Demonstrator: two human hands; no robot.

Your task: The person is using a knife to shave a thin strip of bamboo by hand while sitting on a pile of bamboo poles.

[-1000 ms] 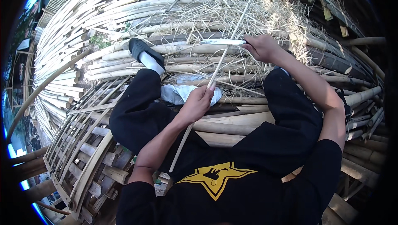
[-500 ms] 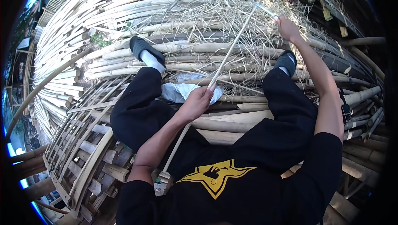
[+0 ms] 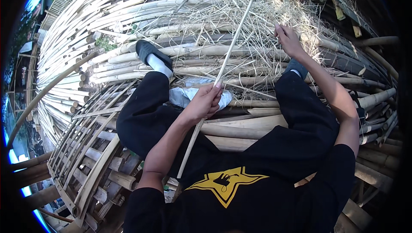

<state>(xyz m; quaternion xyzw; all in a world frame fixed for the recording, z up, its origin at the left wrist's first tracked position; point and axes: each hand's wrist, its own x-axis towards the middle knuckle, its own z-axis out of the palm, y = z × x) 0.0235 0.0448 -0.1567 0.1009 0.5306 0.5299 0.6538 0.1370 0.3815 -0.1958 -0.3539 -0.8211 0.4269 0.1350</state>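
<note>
My left hand (image 3: 205, 100) is closed round a long, thin bamboo strip (image 3: 235, 46), in front of my lap. The strip slants from beside my left forearm up past the straw-like shavings at the far side. Beyond my right knee, my right hand (image 3: 290, 40) is held over the shavings (image 3: 257, 22) with its fingers curled. The knife seen in it half a second ago cannot be made out against the bright background; the hand keeps its gripping shape, apart from the strip.
Bamboo poles (image 3: 189, 51) lie under my feet, with more stacked at the left (image 3: 64, 78). A lattice of split bamboo (image 3: 92, 147) stands by my left leg. A crumpled pale plastic sheet (image 3: 182, 97) lies between my legs. A bent pole (image 3: 47, 88) arches at the far left.
The strip has shifted, its near end now showing by my lap and its far end reaching higher. My right hand has moved down and slightly left, off the strip; the blade no longer shows.
</note>
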